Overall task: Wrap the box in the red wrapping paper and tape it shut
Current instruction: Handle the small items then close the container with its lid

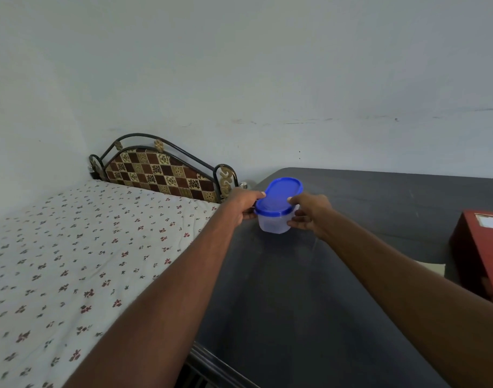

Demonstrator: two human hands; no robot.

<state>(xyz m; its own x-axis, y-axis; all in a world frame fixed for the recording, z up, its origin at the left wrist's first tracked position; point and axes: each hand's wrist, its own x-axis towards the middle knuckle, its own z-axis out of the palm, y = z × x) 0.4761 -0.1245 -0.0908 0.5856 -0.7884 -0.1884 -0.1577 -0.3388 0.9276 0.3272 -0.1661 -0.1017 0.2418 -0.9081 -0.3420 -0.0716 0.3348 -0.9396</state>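
A small clear plastic box (274, 224) with a blue lid (280, 196) sits far out on the dark grey table (295, 289). My left hand (241, 204) grips its left side, thumb on the lid's edge. My right hand (309, 212) holds its right side, thumb on the lid and fingers against the wall. At the right edge of the view lies a red wrapped parcel or paper (479, 253) with a pale label on top. No tape shows.
A bed with a white flowered sheet (85, 247) runs along the left of the table, with a chequered headboard (161, 175) against the pale wall. The table's near left edge shows dark rails below.
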